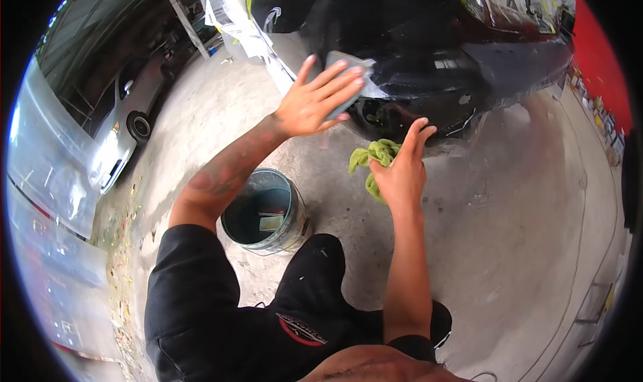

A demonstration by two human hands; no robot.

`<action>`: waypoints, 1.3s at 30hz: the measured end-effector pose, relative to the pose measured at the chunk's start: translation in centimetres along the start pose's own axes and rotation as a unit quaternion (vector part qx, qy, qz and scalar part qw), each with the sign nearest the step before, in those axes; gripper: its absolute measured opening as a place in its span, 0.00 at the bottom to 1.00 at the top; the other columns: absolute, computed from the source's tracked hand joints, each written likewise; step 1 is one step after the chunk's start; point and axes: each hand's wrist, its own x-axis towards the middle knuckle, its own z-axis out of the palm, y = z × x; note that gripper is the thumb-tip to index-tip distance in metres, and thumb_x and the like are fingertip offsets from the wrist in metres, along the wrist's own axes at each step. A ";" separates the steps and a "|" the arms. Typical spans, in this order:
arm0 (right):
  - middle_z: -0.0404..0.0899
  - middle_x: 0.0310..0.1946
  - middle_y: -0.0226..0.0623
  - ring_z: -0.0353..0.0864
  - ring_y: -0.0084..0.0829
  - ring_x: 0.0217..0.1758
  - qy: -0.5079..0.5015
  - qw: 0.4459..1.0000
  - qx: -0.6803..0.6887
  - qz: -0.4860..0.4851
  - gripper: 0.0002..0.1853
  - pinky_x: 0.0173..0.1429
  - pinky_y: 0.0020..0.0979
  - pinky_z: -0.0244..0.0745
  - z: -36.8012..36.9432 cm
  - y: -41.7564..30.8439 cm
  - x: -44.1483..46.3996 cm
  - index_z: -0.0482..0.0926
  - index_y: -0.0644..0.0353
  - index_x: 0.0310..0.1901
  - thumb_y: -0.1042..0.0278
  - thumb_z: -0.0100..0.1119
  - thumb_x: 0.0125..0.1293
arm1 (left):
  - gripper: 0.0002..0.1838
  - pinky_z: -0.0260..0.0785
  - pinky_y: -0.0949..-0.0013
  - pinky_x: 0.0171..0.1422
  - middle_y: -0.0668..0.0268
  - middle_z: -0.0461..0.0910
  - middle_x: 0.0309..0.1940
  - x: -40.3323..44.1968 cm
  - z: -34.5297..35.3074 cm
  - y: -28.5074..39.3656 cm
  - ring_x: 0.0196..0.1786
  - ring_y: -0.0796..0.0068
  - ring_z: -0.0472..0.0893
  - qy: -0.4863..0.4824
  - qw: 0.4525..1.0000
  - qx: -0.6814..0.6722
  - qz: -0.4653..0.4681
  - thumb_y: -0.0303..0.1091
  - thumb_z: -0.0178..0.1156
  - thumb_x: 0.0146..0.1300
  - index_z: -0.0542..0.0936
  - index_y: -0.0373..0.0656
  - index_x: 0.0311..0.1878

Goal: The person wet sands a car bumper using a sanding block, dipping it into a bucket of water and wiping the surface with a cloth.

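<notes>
My left hand lies with fingers stretched over a grey sheet of sandpaper, pressing it to the corner of a black car bumper. A whitish wet patch shows on the paint beside the fingertips. Below the bumper's lower edge, my right hand holds a crumpled green cloth at the thumb side, its fingers pointing up near the bumper. A bucket of dark water stands under my left forearm, with a pale rectangular block in it.
Masking paper and tape cover the car's left side; a covered headlight sits at upper right. A silver car is parked at left, near plastic-covered panels. A cable runs along the floor at right.
</notes>
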 end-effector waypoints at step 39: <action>0.40 0.77 0.84 0.75 0.65 0.69 0.035 0.999 -0.030 -0.024 0.68 0.64 0.46 0.78 1.0 0.2 0.2 0.35 0.67 0.81 0.63 0.81 0.51 | 0.35 0.37 0.25 0.79 0.80 0.59 0.83 8.9 -3.9 -1.2 0.83 0.76 0.59 0.093 0.985 0.142 -0.026 0.58 0.56 0.73 0.67 0.63 0.80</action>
